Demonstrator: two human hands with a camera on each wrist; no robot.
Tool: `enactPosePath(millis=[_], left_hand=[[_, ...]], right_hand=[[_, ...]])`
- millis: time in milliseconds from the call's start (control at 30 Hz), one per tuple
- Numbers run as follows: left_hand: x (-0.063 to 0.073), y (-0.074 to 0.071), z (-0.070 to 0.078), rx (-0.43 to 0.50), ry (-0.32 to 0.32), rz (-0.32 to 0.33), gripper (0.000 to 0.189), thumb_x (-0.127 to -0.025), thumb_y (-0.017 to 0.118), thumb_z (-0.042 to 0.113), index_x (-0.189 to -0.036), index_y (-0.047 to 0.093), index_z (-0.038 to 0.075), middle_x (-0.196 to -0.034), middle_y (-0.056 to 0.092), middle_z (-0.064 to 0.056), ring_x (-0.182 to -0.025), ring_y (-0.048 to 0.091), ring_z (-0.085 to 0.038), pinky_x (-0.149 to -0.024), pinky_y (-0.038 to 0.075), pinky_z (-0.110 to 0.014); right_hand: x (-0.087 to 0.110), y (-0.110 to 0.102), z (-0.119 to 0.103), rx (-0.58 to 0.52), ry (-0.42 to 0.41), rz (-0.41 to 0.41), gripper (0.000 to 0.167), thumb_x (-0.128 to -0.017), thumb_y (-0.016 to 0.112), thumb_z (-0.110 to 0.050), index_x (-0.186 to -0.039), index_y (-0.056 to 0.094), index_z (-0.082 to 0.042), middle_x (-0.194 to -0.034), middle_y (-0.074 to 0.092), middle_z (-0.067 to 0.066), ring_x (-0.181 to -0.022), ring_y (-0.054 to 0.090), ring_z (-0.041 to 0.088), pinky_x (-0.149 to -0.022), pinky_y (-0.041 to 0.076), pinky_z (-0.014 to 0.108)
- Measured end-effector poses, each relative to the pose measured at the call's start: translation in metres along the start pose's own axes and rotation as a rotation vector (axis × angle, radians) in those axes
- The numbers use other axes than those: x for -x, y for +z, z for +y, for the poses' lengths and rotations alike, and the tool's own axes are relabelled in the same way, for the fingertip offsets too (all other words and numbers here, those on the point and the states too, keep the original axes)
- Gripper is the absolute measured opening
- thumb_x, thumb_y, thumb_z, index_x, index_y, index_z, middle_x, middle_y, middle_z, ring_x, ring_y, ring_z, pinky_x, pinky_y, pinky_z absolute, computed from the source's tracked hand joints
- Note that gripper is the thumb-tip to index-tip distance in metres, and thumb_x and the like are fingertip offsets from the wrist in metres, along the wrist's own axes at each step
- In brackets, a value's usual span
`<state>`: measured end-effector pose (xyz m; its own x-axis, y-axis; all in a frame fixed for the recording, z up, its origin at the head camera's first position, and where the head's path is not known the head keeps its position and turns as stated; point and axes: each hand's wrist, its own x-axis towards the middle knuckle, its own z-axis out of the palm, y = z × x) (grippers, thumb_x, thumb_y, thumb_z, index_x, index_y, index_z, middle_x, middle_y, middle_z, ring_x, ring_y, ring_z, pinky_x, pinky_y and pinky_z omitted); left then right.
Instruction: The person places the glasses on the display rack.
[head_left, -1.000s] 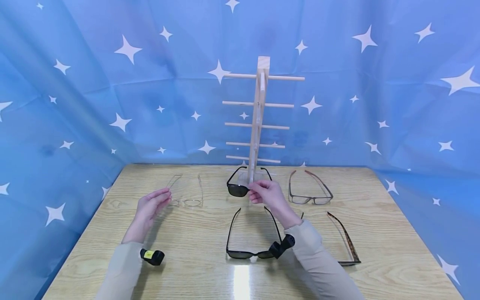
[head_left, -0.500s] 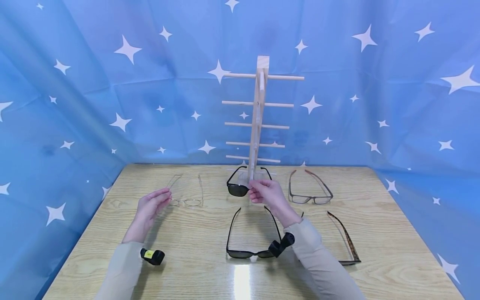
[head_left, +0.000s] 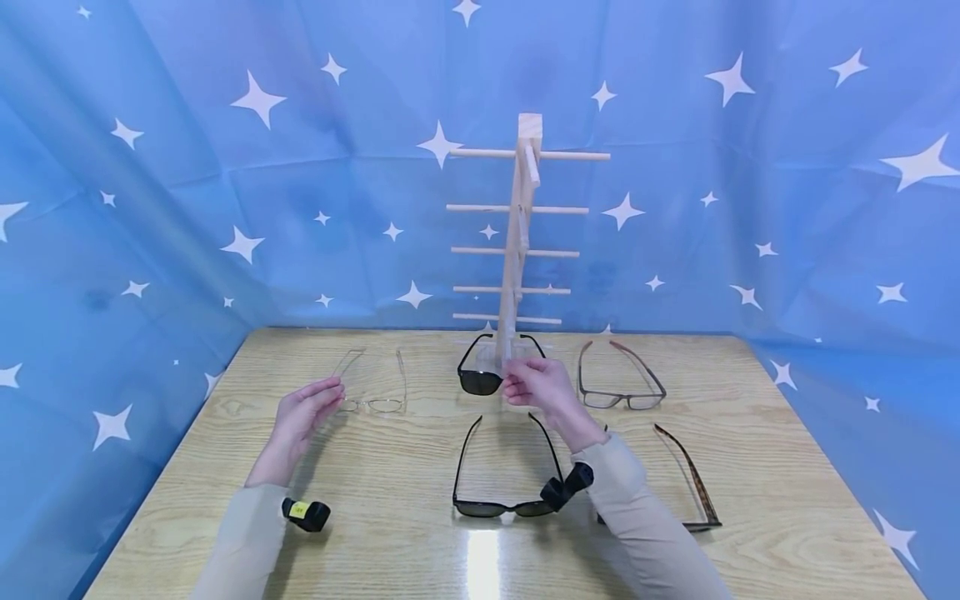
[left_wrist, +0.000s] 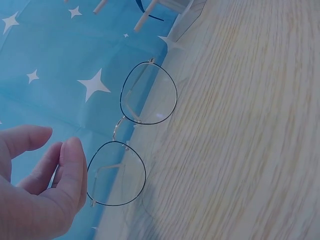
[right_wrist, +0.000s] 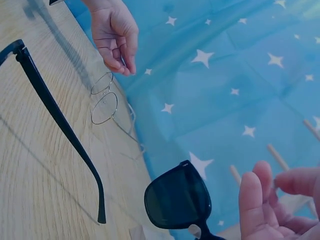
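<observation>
My right hand (head_left: 536,385) is at the foot of a wooden glasses display stand (head_left: 516,242), fingertips pinching the end of its lowest front peg. Beside those fingers, black sunglasses (head_left: 480,382) sit low on the stand. One dark lens (right_wrist: 177,197) shows in the right wrist view; the hand covers the other in the head view. On the left, my left hand (head_left: 306,408) hovers by thin wire-framed glasses (head_left: 385,406), fingers loosely curled and holding nothing. The left wrist view shows both round lenses (left_wrist: 149,123) just beyond the fingertips, apparently untouched.
Another pair of black sunglasses (head_left: 480,509) lies at the front middle of the wooden table (head_left: 375,542). Grey-framed glasses (head_left: 618,397) are at the back right. Tortoiseshell-armed glasses (head_left: 696,479) lie partly under the right sleeve. A blue star-patterned curtain (head_left: 337,208) hangs behind.
The stand has turned a little, its front pegs now pointing more to the right. My right hand and the sunglasses on the stand have shifted slightly right. The left hand stays put.
</observation>
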<state>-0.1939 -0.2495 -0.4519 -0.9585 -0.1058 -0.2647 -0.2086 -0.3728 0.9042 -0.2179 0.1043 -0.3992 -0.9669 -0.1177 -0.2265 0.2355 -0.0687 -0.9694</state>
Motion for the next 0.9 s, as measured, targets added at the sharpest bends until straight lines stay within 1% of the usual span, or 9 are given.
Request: enactPosePath(millis=[167, 267, 333, 400, 433, 567, 633, 767, 900], left_hand=[[0.0, 0.001, 0.0, 0.007, -0.006, 0.005, 0.019, -0.088, 0.056, -0.008, -0.092, 0.067, 0.008, -0.087, 0.069, 0.0, -0.082, 0.067, -0.009, -0.09, 0.048, -0.024], [0.0, 0.001, 0.0, 0.01, -0.006, 0.0, 0.018, -0.088, 0.057, -0.008, -0.095, 0.067, 0.006, -0.088, 0.069, 0.0, -0.082, 0.067, -0.009, -0.09, 0.047, -0.024], [0.0, 0.0, 0.0, 0.014, -0.007, 0.001, 0.018, -0.088, 0.057, -0.008, -0.097, 0.067, 0.005, -0.087, 0.07, 0.0, -0.082, 0.067, -0.009, -0.09, 0.047, -0.024], [0.0, -0.002, 0.0, 0.005, -0.003, 0.002, 0.019, -0.088, 0.058, -0.007, -0.103, 0.066, 0.002, -0.087, 0.069, 0.001, -0.083, 0.066, -0.008, -0.09, 0.047, -0.023], [0.0, -0.003, 0.001, 0.007, 0.0, 0.004, 0.019, -0.088, 0.058, -0.007, -0.102, 0.067, 0.003, -0.087, 0.069, 0.002, -0.084, 0.066, -0.008, -0.09, 0.048, -0.023], [-0.002, -0.009, 0.004, 0.012, 0.011, 0.012, 0.018, -0.088, 0.058, -0.006, -0.102, 0.067, 0.003, -0.088, 0.069, 0.002, -0.085, 0.066, -0.007, -0.088, 0.048, -0.021], [-0.003, -0.011, 0.006, 0.022, 0.014, 0.023, 0.018, -0.088, 0.058, -0.007, -0.098, 0.068, 0.004, -0.088, 0.069, 0.001, -0.085, 0.066, -0.007, -0.087, 0.049, -0.021], [-0.005, -0.016, 0.009, 0.002, 0.02, 0.045, 0.017, -0.089, 0.057, -0.007, -0.099, 0.067, 0.003, -0.088, 0.068, 0.002, -0.084, 0.065, -0.007, -0.087, 0.049, -0.021], [-0.009, -0.022, 0.011, -0.025, 0.016, 0.075, 0.021, -0.089, 0.056, -0.006, -0.087, 0.069, 0.01, -0.086, 0.068, 0.004, -0.082, 0.065, -0.006, -0.087, 0.049, -0.022]], right_hand=[[0.0, -0.002, 0.001, 0.009, -0.007, -0.004, 0.034, -0.092, 0.057, -0.011, -0.109, 0.054, 0.018, -0.063, 0.062, 0.002, -0.053, 0.059, 0.007, -0.051, 0.053, 0.02], [0.002, -0.002, 0.002, 0.03, -0.014, -0.011, 0.031, -0.092, 0.057, -0.012, -0.106, 0.057, 0.016, -0.065, 0.062, 0.003, -0.053, 0.059, 0.008, -0.052, 0.053, 0.021], [0.006, -0.002, 0.004, 0.069, -0.012, -0.038, 0.031, -0.092, 0.058, -0.015, -0.101, 0.058, 0.015, -0.065, 0.061, 0.004, -0.054, 0.059, 0.009, -0.053, 0.053, 0.022], [0.012, -0.001, 0.008, 0.113, -0.015, -0.087, 0.029, -0.092, 0.06, -0.017, -0.095, 0.06, 0.012, -0.066, 0.062, 0.004, -0.055, 0.059, 0.01, -0.054, 0.054, 0.023], [0.015, 0.0, 0.01, 0.132, -0.019, -0.116, 0.028, -0.091, 0.061, -0.017, -0.093, 0.061, 0.011, -0.067, 0.062, 0.004, -0.056, 0.059, 0.01, -0.055, 0.055, 0.024], [0.023, 0.011, 0.018, 0.189, -0.043, -0.199, 0.025, -0.089, 0.064, -0.018, -0.087, 0.063, 0.007, -0.067, 0.062, 0.004, -0.056, 0.059, 0.01, -0.058, 0.056, 0.029], [0.024, 0.018, 0.021, 0.194, -0.048, -0.209, 0.022, -0.088, 0.064, -0.015, -0.088, 0.064, 0.007, -0.067, 0.063, 0.005, -0.056, 0.059, 0.01, -0.059, 0.057, 0.031], [0.022, 0.031, 0.022, 0.18, -0.063, -0.22, 0.021, -0.088, 0.063, -0.013, -0.091, 0.064, 0.008, -0.067, 0.062, 0.005, -0.056, 0.06, 0.01, -0.059, 0.057, 0.031], [0.02, 0.043, 0.024, 0.149, -0.082, -0.252, 0.019, -0.089, 0.062, -0.012, -0.091, 0.063, 0.008, -0.069, 0.062, 0.004, -0.058, 0.06, 0.01, -0.06, 0.057, 0.031]])
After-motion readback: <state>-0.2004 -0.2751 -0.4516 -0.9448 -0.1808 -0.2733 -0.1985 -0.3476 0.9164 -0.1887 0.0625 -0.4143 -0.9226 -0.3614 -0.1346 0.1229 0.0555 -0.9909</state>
